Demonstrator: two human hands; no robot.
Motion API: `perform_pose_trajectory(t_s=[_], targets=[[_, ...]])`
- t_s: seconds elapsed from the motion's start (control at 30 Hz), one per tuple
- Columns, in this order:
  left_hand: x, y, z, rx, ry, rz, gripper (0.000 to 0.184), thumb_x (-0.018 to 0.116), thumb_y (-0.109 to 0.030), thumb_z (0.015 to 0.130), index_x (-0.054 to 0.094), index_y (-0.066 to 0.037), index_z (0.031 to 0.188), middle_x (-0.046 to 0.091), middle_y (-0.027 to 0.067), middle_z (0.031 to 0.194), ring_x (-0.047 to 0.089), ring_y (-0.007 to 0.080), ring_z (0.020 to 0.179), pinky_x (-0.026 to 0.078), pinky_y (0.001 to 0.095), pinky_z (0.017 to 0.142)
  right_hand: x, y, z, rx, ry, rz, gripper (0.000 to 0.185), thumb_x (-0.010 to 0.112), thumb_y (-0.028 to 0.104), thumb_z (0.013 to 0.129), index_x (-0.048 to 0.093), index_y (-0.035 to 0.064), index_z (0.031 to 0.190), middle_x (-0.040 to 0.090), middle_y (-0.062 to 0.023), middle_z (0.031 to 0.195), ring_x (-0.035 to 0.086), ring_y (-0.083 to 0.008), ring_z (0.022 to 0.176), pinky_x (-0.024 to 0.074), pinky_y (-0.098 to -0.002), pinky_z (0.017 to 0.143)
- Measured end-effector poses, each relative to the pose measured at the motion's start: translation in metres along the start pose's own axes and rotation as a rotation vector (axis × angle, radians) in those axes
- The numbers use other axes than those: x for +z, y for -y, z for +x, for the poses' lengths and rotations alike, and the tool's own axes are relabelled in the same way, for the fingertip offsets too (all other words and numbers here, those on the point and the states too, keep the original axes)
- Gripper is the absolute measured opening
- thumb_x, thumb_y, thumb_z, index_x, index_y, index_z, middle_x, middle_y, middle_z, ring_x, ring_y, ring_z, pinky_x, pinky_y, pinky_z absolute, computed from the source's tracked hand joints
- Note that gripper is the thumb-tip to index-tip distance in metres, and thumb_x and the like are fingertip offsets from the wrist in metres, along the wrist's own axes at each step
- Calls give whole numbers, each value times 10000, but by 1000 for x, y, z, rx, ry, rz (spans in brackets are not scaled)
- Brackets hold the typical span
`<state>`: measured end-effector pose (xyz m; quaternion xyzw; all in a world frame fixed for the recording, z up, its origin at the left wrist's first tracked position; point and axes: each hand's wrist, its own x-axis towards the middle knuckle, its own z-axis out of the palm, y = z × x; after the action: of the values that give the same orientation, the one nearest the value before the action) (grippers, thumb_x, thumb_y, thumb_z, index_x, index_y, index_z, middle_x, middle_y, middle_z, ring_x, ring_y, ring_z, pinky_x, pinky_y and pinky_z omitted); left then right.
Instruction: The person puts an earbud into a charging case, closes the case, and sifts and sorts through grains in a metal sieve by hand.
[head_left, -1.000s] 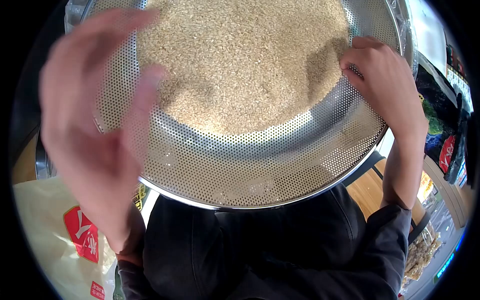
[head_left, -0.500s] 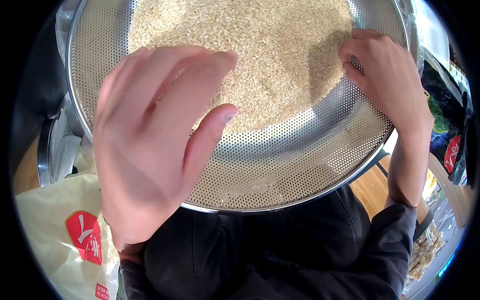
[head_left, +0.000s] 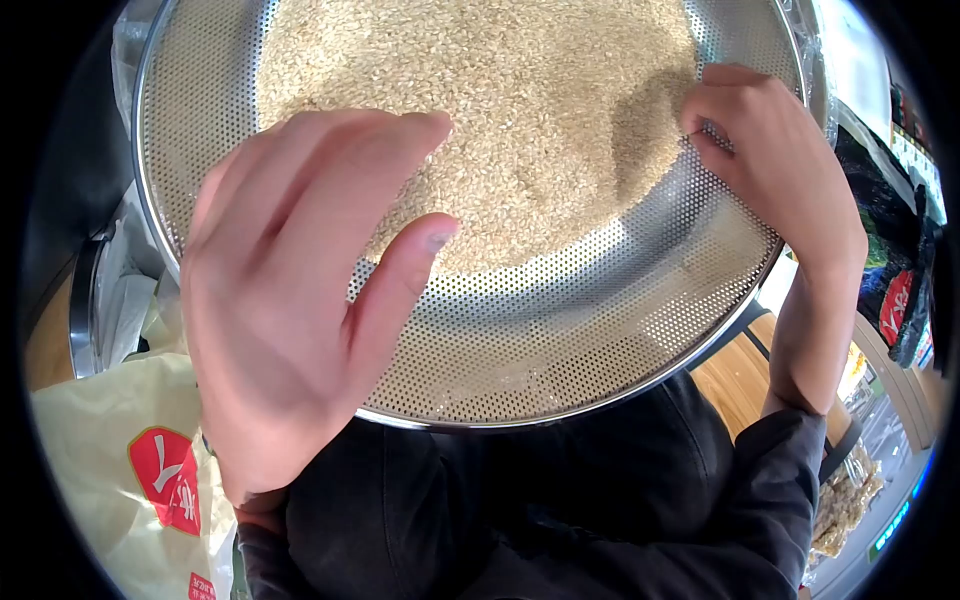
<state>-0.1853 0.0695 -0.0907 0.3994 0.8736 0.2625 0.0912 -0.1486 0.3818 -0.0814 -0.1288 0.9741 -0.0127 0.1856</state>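
Note:
A wide perforated metal colander (head_left: pixel 540 375) rests at my lap, its upper part cut off by the frame. Pale brown rice grains (head_left: pixel 510 130) cover much of its bottom. Over the colander's left side hovers my left hand (head_left: pixel 285 270), fingers curved and thumb spread apart from them, with nothing visible between. On the right, my right hand (head_left: pixel 770 155) is inside the rim near the edge of the rice, its thumb and forefinger curled together in a pinch. Whatever lies between those fingertips, if anything, is too small to make out.
A cream bag (head_left: pixel 110 430) with a red label stands at lower left. To the right are a dark printed package (head_left: pixel 890 250) and a clear bag of brownish pieces (head_left: pixel 845 500). A wooden surface (head_left: pixel 735 385) shows beside my right leg (head_left: pixel 640 450).
My left hand has shifted slightly left and down in the view, still with the thumb apart. My right hand keeps its pinch at nearly the same place.

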Motion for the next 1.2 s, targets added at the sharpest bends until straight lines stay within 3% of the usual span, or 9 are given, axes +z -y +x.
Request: perform_pose_trajectory(t_s=[0.17, 0.23, 0.33, 0.67, 0.73, 0.97, 1.07, 1.17, 1.2], targets=[[1, -3, 2, -24, 7, -36, 352, 708, -244, 920, 691, -21, 1193, 707, 162, 1114, 679, 333, 1035, 529, 400, 904, 5, -6, -2, -19, -1, 23, 127, 654, 18, 831, 563, -42, 767, 597, -186, 834, 631, -379, 834, 503, -451, 764], [2, -3, 3, -32, -1, -66, 351, 708, -238, 920, 688, -17, 1192, 704, 170, 1112, 676, 341, 1034, 528, 401, 902, 5, -9, -3, -30, -70, -81, 136, 619, 71, 933, 612, -25, 837, 616, -137, 799, 652, -291, 779, 510, -387, 740], [-2, -5, 4, -33, 19, -69, 330, 702, -203, 918, 686, -9, 1185, 699, 182, 1102, 674, 351, 1025, 527, 404, 901, -7, -2, 1, 78, -5, 74, 64, 698, -12, 837, 685, -2, 899, 651, -95, 854, 654, -235, 706, 499, -369, 655], [-3, -4, 0, -85, -33, -179, 283, 652, -121, 934, 671, 18, 1180, 696, 189, 1094, 676, 308, 1014, 525, 390, 901, -12, -15, 3, -28, -103, 162, 53, 682, 12, 882, 681, 16, 935, 598, -54, 790, 561, -174, 634, 453, -309, 614], [-3, 1, -2, -69, -72, -244, 292, 623, -111, 955, 650, 24, 1213, 691, 192, 1117, 671, 290, 1029, 524, 387, 907, -14, -26, -4, 67, -173, 531, 81, 650, 51, 952, 671, 25, 1025, 536, 3, 782, 490, -98, 672, 417, -261, 642], [-7, 17, -23, -127, -608, -523, 382, 376, -151, 1066, 482, 47, 1374, 543, 238, 1384, 604, 337, 1193, 405, 487, 1112, -6, -33, -5, 240, -457, 1157, 242, 452, 191, 1095, 599, -1, 1094, 534, 7, 838, 483, -93, 772, 418, -246, 740], [1, 13, -24, -210, -941, -894, 359, 384, -133, 1058, 492, 41, 1352, 496, 225, 1442, 550, 364, 1268, 383, 510, 1144, -6, -30, -2, 169, -416, 1033, 292, 409, 208, 1107, 602, 5, 1027, 556, -19, 842, 495, -103, 782, 435, -261, 757], [-3, 27, -25, -207, -1015, -674, 339, 398, -122, 1055, 502, 31, 1339, 486, 224, 1456, 534, 370, 1289, 371, 515, 1152, -4, -22, 7, 68, -370, 884, 320, 488, 262, 1090, 660, -4, 1044, 599, 0, 806, 559, -79, 783, 480, -256, 748], [-4, 24, -20, -345, -1047, -594, 334, 419, -128, 1053, 505, 24, 1337, 472, 218, 1471, 522, 368, 1306, 360, 513, 1162, -6, -14, 10, 66, -315, 877, 328, 449, 246, 1098, 655, -5, 1058, 599, -17, 808, 553, -94, 785, 470, -265, 754]])
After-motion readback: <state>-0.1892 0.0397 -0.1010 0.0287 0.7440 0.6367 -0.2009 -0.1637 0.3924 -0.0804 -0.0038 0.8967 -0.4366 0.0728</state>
